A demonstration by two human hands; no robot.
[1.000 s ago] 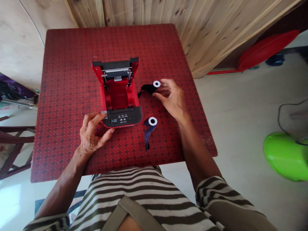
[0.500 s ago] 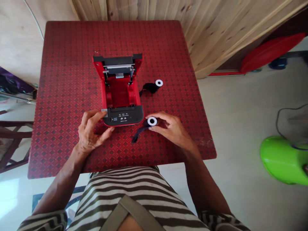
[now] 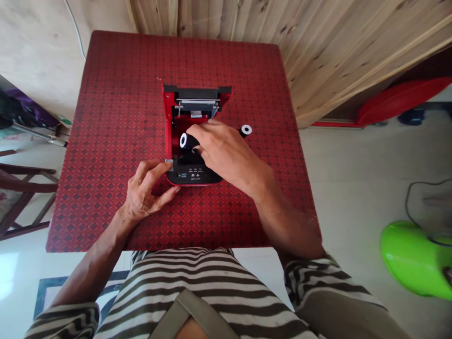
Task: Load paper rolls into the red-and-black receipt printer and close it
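Black with a white end, the roll [image 3: 190, 142] is held between the thumb and fingers of the right hand [image 3: 226, 150], the nearer hand, in or just over the hollow of the open printer [image 3: 208, 175]; contact beneath cannot be confirmed. Its long axis is set roughly from 9 to 3 o'clock, white end toward 9. The printer's front corner is gripped at 8 o'clock by the left hand [image 3: 144, 193].

The head camera (sole view) looks down — forward over the table [image 3: 123, 117].
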